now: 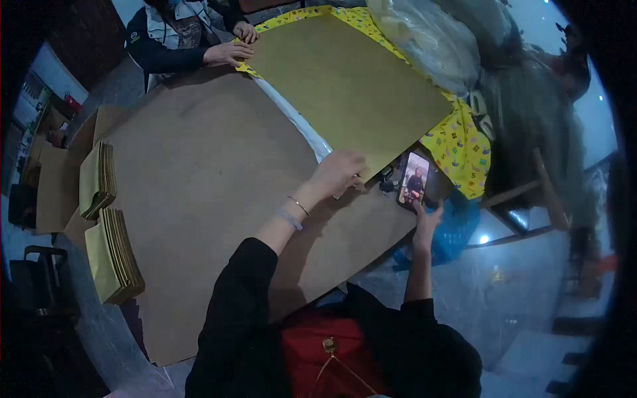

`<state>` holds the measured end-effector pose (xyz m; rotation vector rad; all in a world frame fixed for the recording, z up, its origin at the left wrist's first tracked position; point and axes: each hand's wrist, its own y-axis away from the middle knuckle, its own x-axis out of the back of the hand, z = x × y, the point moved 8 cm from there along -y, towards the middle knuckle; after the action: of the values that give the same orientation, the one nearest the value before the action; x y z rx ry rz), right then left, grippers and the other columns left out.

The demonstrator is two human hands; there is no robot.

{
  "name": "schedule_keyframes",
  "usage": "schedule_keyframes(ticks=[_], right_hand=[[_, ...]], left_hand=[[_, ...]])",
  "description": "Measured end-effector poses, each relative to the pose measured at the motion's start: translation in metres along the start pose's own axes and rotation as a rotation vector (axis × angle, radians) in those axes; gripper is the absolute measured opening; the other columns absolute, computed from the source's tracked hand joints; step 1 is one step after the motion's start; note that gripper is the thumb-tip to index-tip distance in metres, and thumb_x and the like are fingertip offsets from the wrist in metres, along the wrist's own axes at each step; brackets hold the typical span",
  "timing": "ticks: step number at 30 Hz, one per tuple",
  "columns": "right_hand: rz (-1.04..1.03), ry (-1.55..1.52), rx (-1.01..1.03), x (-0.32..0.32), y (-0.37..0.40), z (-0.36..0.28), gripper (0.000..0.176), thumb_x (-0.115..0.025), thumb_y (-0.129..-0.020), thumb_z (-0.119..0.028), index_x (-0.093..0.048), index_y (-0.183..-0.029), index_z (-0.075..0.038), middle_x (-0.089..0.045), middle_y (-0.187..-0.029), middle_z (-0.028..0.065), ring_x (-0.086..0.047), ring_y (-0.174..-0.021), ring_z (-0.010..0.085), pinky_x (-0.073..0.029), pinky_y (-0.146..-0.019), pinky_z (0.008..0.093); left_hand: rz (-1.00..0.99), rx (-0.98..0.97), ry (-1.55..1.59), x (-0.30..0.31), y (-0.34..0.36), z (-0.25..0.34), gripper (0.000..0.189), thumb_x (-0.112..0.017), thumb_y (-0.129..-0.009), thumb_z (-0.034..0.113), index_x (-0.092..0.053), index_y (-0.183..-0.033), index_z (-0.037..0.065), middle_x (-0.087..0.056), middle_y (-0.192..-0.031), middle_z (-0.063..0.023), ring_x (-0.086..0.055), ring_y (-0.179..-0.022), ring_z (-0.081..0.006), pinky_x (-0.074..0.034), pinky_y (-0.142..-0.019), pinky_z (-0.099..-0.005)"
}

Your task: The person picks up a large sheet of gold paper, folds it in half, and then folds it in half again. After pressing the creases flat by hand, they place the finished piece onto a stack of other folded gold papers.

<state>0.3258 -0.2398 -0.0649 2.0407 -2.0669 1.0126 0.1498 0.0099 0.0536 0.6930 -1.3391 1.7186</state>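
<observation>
My left hand (pixel 340 174), with bracelets at its wrist, is curled at the near corner of a large brown board (pixel 352 86). Its fingers are closed and slightly blurred, and what they hold is hidden. A whitish strip (pixel 292 116) runs along the board's left edge to this hand. My right hand (pixel 428 222) touches the lower end of a phone (pixel 413 179) with a fingertip, its fingers apart. The phone's lit screen shows a person. Yellow patterned sheet (pixel 461 146) sticks out from under the board's right corner.
Another person's hands (pixel 232 50) rest at the board's far left corner. Brown cardboard (pixel 192 152) covers the table. Stacks of folded yellow-brown paper (pixel 113 259) lie at its left edge. Plastic-wrapped bundles (pixel 431 40) stand behind, and a blue bag (pixel 451 229) hangs at right.
</observation>
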Motion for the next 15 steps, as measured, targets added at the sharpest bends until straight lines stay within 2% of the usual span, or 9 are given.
schedule_keyframes(ticks=[1, 4, 5, 6, 8, 9, 11, 12, 15], right_hand=[[-0.225, 0.153, 0.27, -0.018, -0.005, 0.036, 0.063, -0.071, -0.074, -0.008, -0.042, -0.13, -0.005, -0.044, -0.123, 0.024, -0.044, -0.114, 0.039, -0.037, -0.098, 0.0439], [-0.473, -1.02, -0.576, -0.051, 0.006, 0.06, 0.102, -0.066, -0.073, 0.008, 0.005, -0.144, -0.011, -0.048, -0.122, 0.0189, -0.056, -0.104, 0.0288, -0.045, -0.092, 0.0397], [-0.397, -0.974, -0.649, -0.044, 0.006, 0.048, 0.087, -0.065, -0.075, 0.008, -0.009, -0.141, -0.004, -0.051, -0.12, 0.0164, -0.058, -0.103, 0.026, -0.046, -0.091, 0.0381], [-0.319, -0.928, -0.721, -0.031, 0.009, 0.008, 0.074, -0.064, -0.076, 0.007, -0.024, -0.139, 0.002, -0.055, -0.119, 0.0139, -0.059, -0.101, 0.0231, -0.047, -0.09, 0.0365], [-0.307, -0.85, -0.638, -0.029, 0.005, -0.007, 0.096, -0.069, -0.073, 0.008, -0.002, -0.142, -0.003, -0.055, -0.116, 0.0147, -0.059, -0.101, 0.0262, -0.046, -0.092, 0.0394], [-0.237, -0.731, -0.727, -0.029, 0.009, -0.001, 0.102, -0.073, -0.068, 0.007, -0.003, -0.141, -0.004, -0.05, -0.122, 0.0156, -0.055, -0.107, 0.0284, -0.045, -0.094, 0.0407], [-0.298, -0.73, -0.608, -0.031, 0.003, -0.014, 0.121, -0.076, -0.066, 0.008, 0.013, -0.145, -0.013, -0.034, -0.138, 0.0189, -0.044, -0.12, 0.0301, -0.04, -0.099, 0.0432], [-0.311, -0.691, -0.587, -0.031, 0.003, -0.015, 0.12, -0.077, -0.066, 0.006, 0.012, -0.145, -0.012, -0.031, -0.14, 0.018, -0.042, -0.123, 0.0296, -0.04, -0.099, 0.0434], [-0.28, -0.654, -0.587, -0.034, 0.001, -0.01, 0.119, -0.077, -0.066, 0.005, 0.011, -0.145, -0.011, -0.031, -0.14, 0.0167, -0.041, -0.123, 0.0293, -0.041, -0.098, 0.0435]], left_hand=[[0.142, -0.147, 0.005, 0.004, 0.001, 0.007, 0.029, -0.067, -0.075, 0.024, -0.061, -0.098, 0.007, -0.06, -0.097, -0.0086, -0.057, -0.098, -0.0275, -0.045, -0.087, -0.0406], [-0.064, -0.072, 0.048, -0.027, 0.001, -0.003, 0.033, -0.066, -0.076, 0.022, -0.058, -0.105, 0.008, -0.057, -0.116, -0.0073, -0.056, -0.105, -0.0281, -0.048, -0.087, -0.0397], [-0.254, 0.046, 0.005, -0.04, 0.0, -0.008, 0.029, -0.064, -0.078, 0.02, -0.056, -0.103, 0.007, -0.057, -0.111, -0.0081, -0.055, -0.104, -0.0277, -0.05, -0.081, -0.0387], [-0.23, 0.062, -0.004, -0.039, -0.002, -0.011, 0.029, -0.064, -0.078, 0.02, -0.056, -0.103, 0.007, -0.057, -0.111, -0.0081, -0.055, -0.104, -0.0277, -0.05, -0.081, -0.0387], [-0.224, 0.041, 0.08, -0.048, 0.0, -0.014, 0.022, -0.06, -0.08, 0.019, -0.056, -0.097, 0.006, -0.056, -0.102, -0.0085, -0.056, -0.101, -0.0279, -0.05, -0.078, -0.0392], [-0.144, 0.002, 0.094, -0.042, -0.001, -0.011, 0.016, -0.058, -0.081, 0.018, -0.055, -0.092, 0.007, -0.055, -0.093, -0.0089, -0.056, -0.097, -0.0283, -0.05, -0.077, -0.0394], [-0.219, 0.066, 0.101, -0.049, -0.007, -0.02, 0.015, -0.059, -0.081, 0.018, -0.056, -0.092, 0.008, -0.056, -0.094, -0.0083, -0.056, -0.099, -0.028, -0.05, -0.077, -0.0386], [-0.32, 0.103, 0.126, -0.052, -0.004, -0.021, 0.014, -0.059, -0.081, 0.018, -0.057, -0.092, 0.009, -0.056, -0.096, -0.0076, -0.055, -0.1, -0.0277, -0.05, -0.077, -0.0378], [-0.212, 0.182, 0.105, -0.038, -0.012, -0.021, 0.016, -0.059, -0.082, 0.02, -0.062, -0.094, 0.01, -0.062, -0.091, -0.0102, -0.06, -0.09, -0.0309, -0.051, -0.073, -0.0402]])
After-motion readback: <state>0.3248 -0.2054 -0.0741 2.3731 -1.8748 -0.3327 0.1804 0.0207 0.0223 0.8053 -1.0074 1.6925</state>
